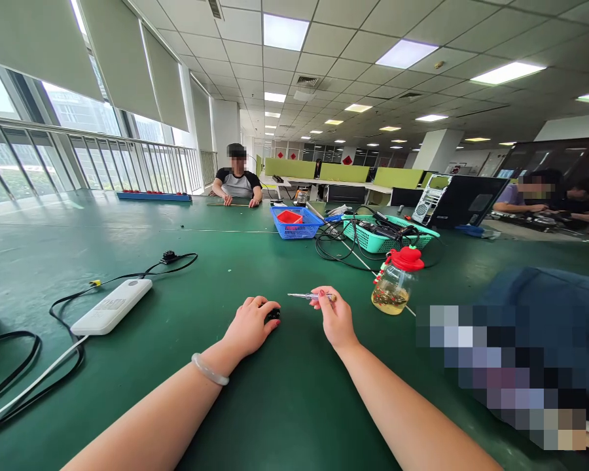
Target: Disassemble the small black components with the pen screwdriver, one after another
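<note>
My left hand point(252, 324) rests on the green tabletop point(289, 399), its fingers closed round a small black part point(273, 314). Most of that part is hidden, so I cannot tell its kind. Just to the right, my right hand point(334, 316) holds a small screwdriver point(304, 296) by its clear handle, between thumb and fingers. The screwdriver lies nearly level, and its thin metal shaft points left towards my left hand. Its tip is apart from the black part.
A red-lidded bottle point(393, 288) stands right of my right hand. Behind it are a green basket point(373, 242) of cables and a blue basket point(297, 229). A white power bank point(112, 306) with cords lies left. People sit across the table and at both baskets' right.
</note>
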`<state>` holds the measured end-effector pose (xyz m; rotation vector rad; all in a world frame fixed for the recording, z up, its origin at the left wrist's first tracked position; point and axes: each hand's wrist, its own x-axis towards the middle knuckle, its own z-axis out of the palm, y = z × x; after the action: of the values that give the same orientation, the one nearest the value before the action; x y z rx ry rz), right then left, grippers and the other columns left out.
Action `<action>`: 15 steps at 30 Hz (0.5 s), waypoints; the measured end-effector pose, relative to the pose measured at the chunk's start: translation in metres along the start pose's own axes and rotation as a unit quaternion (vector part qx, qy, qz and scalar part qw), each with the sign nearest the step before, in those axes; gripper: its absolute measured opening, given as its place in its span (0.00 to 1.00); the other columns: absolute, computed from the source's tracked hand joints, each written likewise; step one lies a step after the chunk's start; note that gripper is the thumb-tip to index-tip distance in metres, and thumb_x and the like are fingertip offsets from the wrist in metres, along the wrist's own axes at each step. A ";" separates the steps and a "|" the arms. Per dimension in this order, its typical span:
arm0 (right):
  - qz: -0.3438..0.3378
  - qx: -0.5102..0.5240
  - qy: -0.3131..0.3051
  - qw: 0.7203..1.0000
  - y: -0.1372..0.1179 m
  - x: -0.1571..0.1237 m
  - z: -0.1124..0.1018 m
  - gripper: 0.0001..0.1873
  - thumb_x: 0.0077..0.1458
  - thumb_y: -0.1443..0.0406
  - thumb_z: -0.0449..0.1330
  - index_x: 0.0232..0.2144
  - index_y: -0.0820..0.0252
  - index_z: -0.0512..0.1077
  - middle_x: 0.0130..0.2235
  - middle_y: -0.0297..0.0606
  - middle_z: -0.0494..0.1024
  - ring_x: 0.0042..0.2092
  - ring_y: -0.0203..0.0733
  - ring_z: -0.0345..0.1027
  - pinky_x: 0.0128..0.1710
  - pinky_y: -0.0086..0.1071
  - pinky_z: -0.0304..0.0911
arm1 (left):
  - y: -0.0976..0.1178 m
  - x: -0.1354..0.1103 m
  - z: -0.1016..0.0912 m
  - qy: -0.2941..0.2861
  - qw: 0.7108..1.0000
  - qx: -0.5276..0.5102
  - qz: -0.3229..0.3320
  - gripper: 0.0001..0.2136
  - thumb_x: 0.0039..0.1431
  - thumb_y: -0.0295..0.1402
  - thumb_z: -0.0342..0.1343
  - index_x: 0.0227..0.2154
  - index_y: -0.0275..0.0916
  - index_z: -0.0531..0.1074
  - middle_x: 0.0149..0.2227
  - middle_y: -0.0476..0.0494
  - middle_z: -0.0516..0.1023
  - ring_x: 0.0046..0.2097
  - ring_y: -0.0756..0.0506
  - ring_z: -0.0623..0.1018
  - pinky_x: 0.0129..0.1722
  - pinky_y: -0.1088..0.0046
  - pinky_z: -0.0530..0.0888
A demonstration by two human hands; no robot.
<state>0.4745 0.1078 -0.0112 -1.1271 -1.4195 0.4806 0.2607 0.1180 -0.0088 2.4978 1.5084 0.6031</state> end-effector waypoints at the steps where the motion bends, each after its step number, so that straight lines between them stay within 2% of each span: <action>1: -0.003 -0.005 -0.004 1.000 0.001 0.000 0.000 0.22 0.62 0.49 0.48 0.36 0.58 0.72 0.29 0.38 0.77 0.32 0.41 0.72 0.36 0.34 0.69 | 0.001 0.000 0.000 0.003 1.000 0.007 -0.002 0.13 0.62 0.38 0.51 0.47 0.48 0.72 0.47 0.42 0.72 0.49 0.40 0.70 0.53 0.59 0.68; 5: 0.003 -0.006 -0.018 1.000 0.003 0.001 0.002 0.23 0.61 0.48 0.48 0.35 0.58 0.72 0.28 0.38 0.77 0.31 0.41 0.71 0.35 0.34 0.68 | 0.005 0.001 0.000 0.018 0.999 0.046 -0.024 0.11 0.64 0.37 0.48 0.45 0.45 0.73 0.43 0.42 0.72 0.45 0.41 0.70 0.49 0.62 0.70; 10: 0.033 0.011 -0.008 0.999 0.004 0.001 0.002 0.25 0.59 0.45 0.48 0.35 0.59 0.72 0.28 0.39 0.77 0.30 0.41 0.70 0.32 0.34 0.67 | 0.009 -0.004 0.000 0.024 0.997 0.070 -0.036 0.13 0.65 0.37 0.45 0.46 0.43 0.71 0.42 0.40 0.72 0.45 0.40 0.71 0.49 0.61 0.69; 13: 0.045 0.033 -0.001 0.998 0.005 0.001 0.001 0.26 0.58 0.44 0.49 0.33 0.59 0.72 0.25 0.37 0.76 0.26 0.40 0.68 0.29 0.33 0.67 | 0.007 -0.018 -0.009 0.018 0.996 0.079 -0.037 0.12 0.65 0.37 0.46 0.44 0.42 0.72 0.41 0.41 0.73 0.45 0.41 0.72 0.47 0.63 0.69; 15: 0.045 0.041 -0.001 0.998 0.004 0.001 0.001 0.27 0.58 0.43 0.49 0.32 0.59 0.72 0.24 0.37 0.75 0.25 0.39 0.67 0.27 0.33 0.66 | 0.001 -0.036 -0.020 0.008 0.996 0.089 -0.025 0.12 0.65 0.38 0.45 0.43 0.43 0.72 0.41 0.42 0.74 0.44 0.41 0.72 0.46 0.64 0.69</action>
<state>0.4757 0.1107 -0.0146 -1.1271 -1.3425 0.5991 0.2383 0.0846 0.0004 2.5805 1.6946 0.5030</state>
